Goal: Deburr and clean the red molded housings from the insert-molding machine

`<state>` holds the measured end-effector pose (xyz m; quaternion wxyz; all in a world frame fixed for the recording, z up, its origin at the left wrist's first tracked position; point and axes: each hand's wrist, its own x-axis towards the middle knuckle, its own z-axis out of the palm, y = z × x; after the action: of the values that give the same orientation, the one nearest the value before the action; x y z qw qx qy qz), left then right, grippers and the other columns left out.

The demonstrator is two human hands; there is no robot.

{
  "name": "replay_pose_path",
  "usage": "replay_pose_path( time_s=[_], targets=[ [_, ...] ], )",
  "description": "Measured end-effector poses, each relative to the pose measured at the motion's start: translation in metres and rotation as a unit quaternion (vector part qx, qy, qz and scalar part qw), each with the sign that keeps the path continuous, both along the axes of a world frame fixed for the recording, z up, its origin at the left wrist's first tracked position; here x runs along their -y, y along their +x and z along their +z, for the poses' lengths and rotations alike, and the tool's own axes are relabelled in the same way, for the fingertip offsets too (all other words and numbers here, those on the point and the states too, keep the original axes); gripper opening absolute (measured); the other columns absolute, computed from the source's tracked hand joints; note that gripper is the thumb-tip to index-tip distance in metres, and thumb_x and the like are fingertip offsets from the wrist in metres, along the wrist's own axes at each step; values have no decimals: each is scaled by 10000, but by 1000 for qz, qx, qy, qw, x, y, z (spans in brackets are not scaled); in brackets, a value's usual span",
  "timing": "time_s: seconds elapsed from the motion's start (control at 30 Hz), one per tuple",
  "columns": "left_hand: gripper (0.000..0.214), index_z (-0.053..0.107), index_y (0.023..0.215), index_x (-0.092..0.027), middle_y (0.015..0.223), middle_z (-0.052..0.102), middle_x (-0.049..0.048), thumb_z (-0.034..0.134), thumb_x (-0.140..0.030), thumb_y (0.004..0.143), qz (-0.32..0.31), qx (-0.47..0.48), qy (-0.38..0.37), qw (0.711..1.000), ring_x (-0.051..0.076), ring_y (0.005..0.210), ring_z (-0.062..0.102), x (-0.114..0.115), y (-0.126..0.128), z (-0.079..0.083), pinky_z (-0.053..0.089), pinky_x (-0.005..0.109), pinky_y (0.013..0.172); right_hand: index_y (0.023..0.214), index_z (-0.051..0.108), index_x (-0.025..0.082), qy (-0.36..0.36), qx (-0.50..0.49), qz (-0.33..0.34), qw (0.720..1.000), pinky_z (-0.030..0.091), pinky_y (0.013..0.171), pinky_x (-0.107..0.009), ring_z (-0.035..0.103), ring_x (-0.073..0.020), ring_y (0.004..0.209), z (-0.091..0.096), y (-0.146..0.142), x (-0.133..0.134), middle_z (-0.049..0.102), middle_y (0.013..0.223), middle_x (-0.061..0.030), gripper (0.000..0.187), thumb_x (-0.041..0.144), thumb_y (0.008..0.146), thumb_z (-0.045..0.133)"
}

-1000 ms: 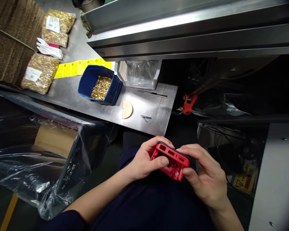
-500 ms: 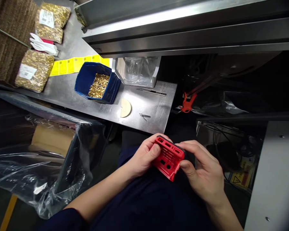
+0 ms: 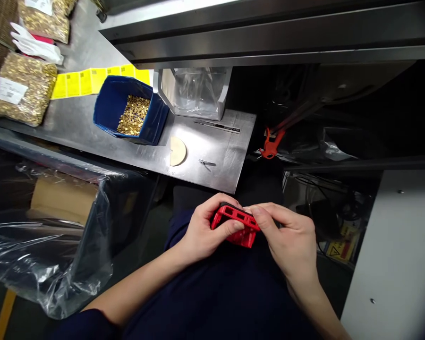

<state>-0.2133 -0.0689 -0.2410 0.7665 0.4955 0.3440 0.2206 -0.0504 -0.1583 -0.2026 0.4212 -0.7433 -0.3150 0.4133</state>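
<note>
A red plastic housing [image 3: 239, 215] with a dark edge and several rectangular openings is held over my lap. My left hand [image 3: 212, 229] wraps its left side, the thumb across the front and the fingers behind. My right hand [image 3: 283, 231] is closed at its right end, thumb and fingertips pressed on the top edge; whether a small part sits under those fingertips is hidden. On the steel table [image 3: 223, 174] ahead lie a half-round pale disc [image 3: 177, 151] and a small metal tool [image 3: 207, 163]. Behind them is a slim dark knife-like tool [image 3: 217, 126].
A blue bin [image 3: 104, 106] holds small brass pieces; a grey bin [image 3: 224, 97] holds clear plastic. Bags of brass pieces [image 3: 24, 87], white gloves [image 3: 35, 47] and yellow labels [image 3: 72, 85] lie left. An orange-handled air gun [image 3: 272, 143] hangs right. A plastic-lined crate [image 3: 102, 198] stands front left.
The red housing has tipped so its openings face me and its inside shows less. My right thumb and fingers have moved onto its top edge. The view has shifted slightly.
</note>
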Motion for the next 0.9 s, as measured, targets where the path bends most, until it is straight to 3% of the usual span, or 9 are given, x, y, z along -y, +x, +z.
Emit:
replay_pose_path(
  time_s=[0.1,0.2,0.3,0.43,0.57,0.73,0.9],
  targets=[
    [249,737,1023,-188,985,709,40,842,-340,855,-27,-16,1,1000,174,925,661,0,0,-2,514,284,868,810,823,256,-36,-48,13,998,562,784,-275,754,-183,858,-6,13,0,808,892,-14,378,523,992,627],
    [252,741,983,-165,963,699,55,830,-368,863,-38,-9,-13,999,190,917,655,-2,-1,-4,507,302,862,850,806,230,-74,-116,73,988,546,817,-297,729,-198,875,-8,30,-1,787,889,-35,480,593,1014,539],
    [268,739,975,-152,939,690,54,832,-376,859,-63,-1,-33,997,178,871,639,-6,-2,-4,492,285,805,945,729,221,-109,-158,167,967,472,700,-272,605,-150,749,-5,42,2,682,806,-5,403,592,995,581],
    [293,735,983,-143,897,687,39,847,-374,842,-97,3,-88,991,151,790,625,-9,-5,-4,487,259,740,1049,590,232,-123,-264,212,933,448,684,-267,537,-140,752,-1,47,6,586,826,15,356,582,987,604],
    [311,726,993,-136,893,700,43,848,-378,842,-112,12,-135,984,149,778,635,-9,-8,-4,503,249,728,1009,579,231,-119,-254,276,919,418,697,-268,491,-138,795,0,46,8,555,904,8,332,563,1004,578],
    [268,735,986,-132,887,693,26,838,-345,859,-131,-7,-110,985,124,785,615,-6,-10,1,493,222,742,894,546,222,-143,-167,245,944,391,681,-271,489,-135,756,-7,31,14,555,822,26,393,599,1002,561],
    [276,742,998,-142,889,713,27,846,-349,849,-155,-17,-84,984,139,790,631,-4,-5,8,503,233,749,798,555,208,-101,-136,170,971,379,636,-283,493,-139,704,-19,26,16,557,777,9,572,748,967,472]
  ],
)
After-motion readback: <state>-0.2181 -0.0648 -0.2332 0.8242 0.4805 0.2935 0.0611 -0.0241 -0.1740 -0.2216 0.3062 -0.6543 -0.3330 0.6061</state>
